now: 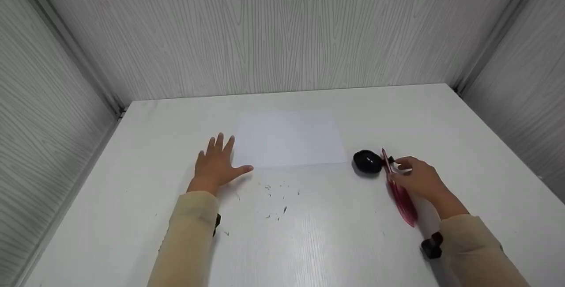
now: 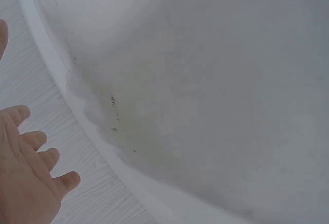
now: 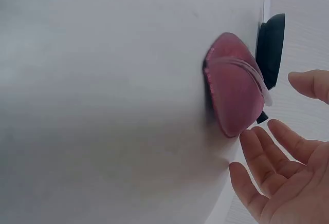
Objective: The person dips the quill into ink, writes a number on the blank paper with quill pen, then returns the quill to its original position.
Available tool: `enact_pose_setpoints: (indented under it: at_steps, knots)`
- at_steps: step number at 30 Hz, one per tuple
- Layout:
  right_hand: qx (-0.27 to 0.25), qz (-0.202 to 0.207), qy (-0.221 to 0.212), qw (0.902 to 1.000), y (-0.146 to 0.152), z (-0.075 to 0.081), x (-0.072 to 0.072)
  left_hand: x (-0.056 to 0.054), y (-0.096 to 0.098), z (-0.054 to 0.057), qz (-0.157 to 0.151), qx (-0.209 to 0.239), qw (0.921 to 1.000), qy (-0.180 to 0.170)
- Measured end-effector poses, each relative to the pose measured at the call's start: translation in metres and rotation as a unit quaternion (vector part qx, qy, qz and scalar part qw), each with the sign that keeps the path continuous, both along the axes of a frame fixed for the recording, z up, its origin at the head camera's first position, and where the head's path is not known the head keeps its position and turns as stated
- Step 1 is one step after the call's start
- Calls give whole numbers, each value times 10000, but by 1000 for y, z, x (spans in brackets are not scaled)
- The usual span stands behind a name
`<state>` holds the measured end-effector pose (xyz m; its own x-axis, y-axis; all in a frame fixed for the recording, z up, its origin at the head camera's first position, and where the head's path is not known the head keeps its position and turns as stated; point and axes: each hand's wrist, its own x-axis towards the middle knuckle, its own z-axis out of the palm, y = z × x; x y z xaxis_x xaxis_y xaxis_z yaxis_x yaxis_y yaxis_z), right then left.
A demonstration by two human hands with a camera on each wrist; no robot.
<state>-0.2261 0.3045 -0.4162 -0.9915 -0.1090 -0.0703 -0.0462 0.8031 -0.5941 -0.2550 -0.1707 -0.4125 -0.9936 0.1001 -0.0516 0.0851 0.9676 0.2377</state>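
A red feather-shaped pen (image 1: 401, 198) lies at the right with its thin tip pointing away, beside a rounded black object (image 1: 367, 162) that has a short narrow end. My right hand (image 1: 419, 181) is at the pen's shaft; in the right wrist view its thumb and fingers (image 3: 257, 157) are apart, with the red vane (image 3: 234, 90) just beyond them. A blank white sheet of paper (image 1: 289, 139) lies mid-table. At its left edge is my left hand (image 1: 215, 168), palm down with spread fingers and holding nothing. Whether that hand touches the sheet, I cannot tell.
Small dark specks (image 1: 284, 209) are scattered on the white table (image 1: 309, 243) in front of the paper. Grey wood-grain panels (image 1: 282, 31) stand behind the table and at both sides.
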Motion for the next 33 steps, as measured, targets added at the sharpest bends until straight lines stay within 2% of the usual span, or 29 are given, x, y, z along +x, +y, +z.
enact_pose_setpoints:
  at_steps: [5,14,26,33]
  knots:
    - [-130,-66,-234,9996,2,-1,-3,-3,-1,-3,-88,58,9999,-122]
    - [-597,2,-234,9979,-2,0,-7,-5,-1,-2,-308,188,9986,-374]
    - [-743,39,-401,9964,-8,-1,-10,-8,-4,-2,-470,291,9954,-787]
    - [-830,117,-380,9958,-9,-1,-9,-11,1,-2,-622,224,9935,-924]
